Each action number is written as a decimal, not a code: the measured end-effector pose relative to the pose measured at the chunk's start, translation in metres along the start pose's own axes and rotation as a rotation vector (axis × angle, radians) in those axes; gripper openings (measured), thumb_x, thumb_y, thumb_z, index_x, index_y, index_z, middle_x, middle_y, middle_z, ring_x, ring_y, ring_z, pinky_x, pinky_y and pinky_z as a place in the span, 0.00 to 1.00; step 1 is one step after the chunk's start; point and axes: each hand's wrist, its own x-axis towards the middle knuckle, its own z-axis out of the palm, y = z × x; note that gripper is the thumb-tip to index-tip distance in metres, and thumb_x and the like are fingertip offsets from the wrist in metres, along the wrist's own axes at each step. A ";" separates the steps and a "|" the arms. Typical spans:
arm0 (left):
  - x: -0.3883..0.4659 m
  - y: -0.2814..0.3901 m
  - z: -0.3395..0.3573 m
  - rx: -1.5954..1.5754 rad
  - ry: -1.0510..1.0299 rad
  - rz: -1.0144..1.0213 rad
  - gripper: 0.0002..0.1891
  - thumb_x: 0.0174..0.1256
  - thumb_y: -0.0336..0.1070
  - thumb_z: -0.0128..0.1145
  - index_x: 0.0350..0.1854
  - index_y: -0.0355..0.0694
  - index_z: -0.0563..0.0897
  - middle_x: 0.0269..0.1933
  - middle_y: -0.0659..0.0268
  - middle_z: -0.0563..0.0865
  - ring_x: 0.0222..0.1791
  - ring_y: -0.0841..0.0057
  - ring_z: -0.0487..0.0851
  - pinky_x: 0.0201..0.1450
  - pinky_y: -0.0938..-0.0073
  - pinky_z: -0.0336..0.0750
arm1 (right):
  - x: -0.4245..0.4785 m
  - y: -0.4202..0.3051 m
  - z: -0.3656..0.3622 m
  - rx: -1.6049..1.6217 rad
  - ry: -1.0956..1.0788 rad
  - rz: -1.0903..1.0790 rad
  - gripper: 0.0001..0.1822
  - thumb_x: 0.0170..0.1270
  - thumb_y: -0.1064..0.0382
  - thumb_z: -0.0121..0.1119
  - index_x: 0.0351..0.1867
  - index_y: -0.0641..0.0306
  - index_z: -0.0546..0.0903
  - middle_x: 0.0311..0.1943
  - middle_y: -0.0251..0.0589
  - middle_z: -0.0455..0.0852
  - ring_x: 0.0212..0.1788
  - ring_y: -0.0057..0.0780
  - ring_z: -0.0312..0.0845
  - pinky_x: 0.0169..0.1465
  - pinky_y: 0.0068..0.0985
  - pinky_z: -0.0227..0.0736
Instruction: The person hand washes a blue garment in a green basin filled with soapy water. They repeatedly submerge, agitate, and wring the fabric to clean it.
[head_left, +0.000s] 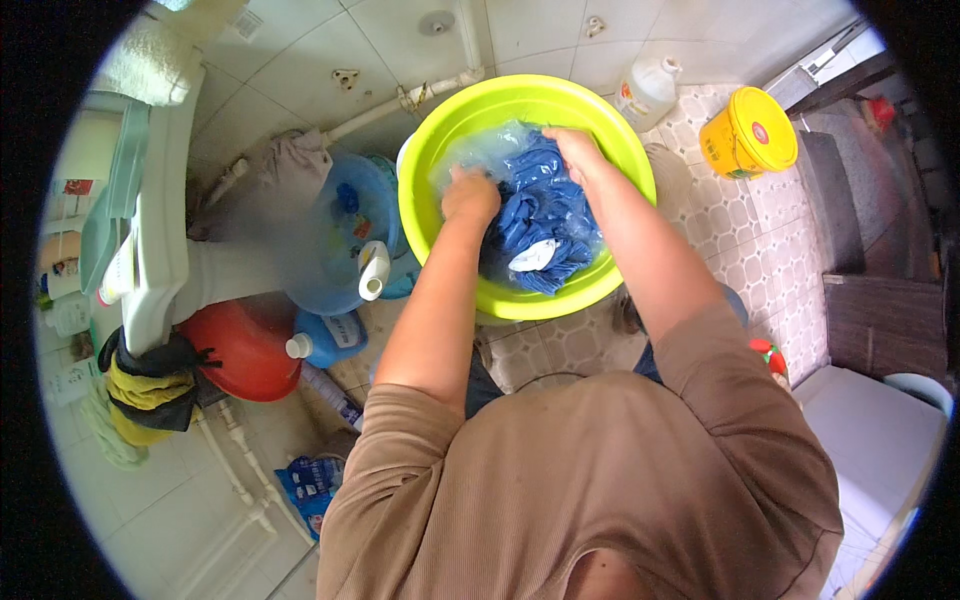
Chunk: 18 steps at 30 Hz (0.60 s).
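Note:
A lime-green plastic basin (429, 251) holds wet blue cloth (534, 206) in cloudy water (487, 142). A white patch (534, 256) shows on the near part of the cloth. My left hand (471, 196) dips into the water at the cloth's left side, knuckles up. Its fingertips are hidden, so what they hold cannot be seen. At the upper right of the cloth, my right hand (577, 155) curls its fingers and thumb around the fabric's edge.
Left of the basin stands a blue tub (330, 281) with a white bottle (373, 270) at its edge. A red basin (244, 349) and a blue detergent bottle (330, 339) are nearer me. Beyond, to the right, are a translucent jug (646, 94) and a yellow lidded bucket (739, 139). A white sink (161, 225) juts out at left.

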 end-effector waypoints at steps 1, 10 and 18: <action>0.000 0.005 0.001 -0.010 0.021 -0.017 0.21 0.64 0.48 0.47 0.56 0.43 0.75 0.61 0.54 0.70 0.57 0.57 0.74 0.59 0.60 0.67 | 0.002 0.001 0.004 0.458 -0.078 0.137 0.15 0.53 0.56 0.63 0.39 0.62 0.82 0.39 0.43 0.83 0.42 0.33 0.77 0.49 0.31 0.72; -0.091 0.096 -0.058 -0.514 0.375 0.572 0.18 0.45 0.45 0.68 0.36 0.42 0.81 0.39 0.49 0.78 0.45 0.54 0.77 0.46 0.64 0.73 | -0.026 0.029 0.032 1.002 -0.664 -0.231 0.19 0.63 0.48 0.50 0.45 0.61 0.77 0.44 0.44 0.80 0.44 0.35 0.77 0.52 0.33 0.70; -0.009 0.005 -0.037 -0.475 0.463 0.014 0.19 0.61 0.52 0.52 0.35 0.39 0.82 0.40 0.48 0.81 0.40 0.50 0.80 0.42 0.55 0.73 | -0.106 -0.039 0.062 0.369 -0.168 0.044 0.14 0.62 0.58 0.51 0.37 0.68 0.79 0.32 0.43 0.82 0.35 0.29 0.77 0.41 0.28 0.72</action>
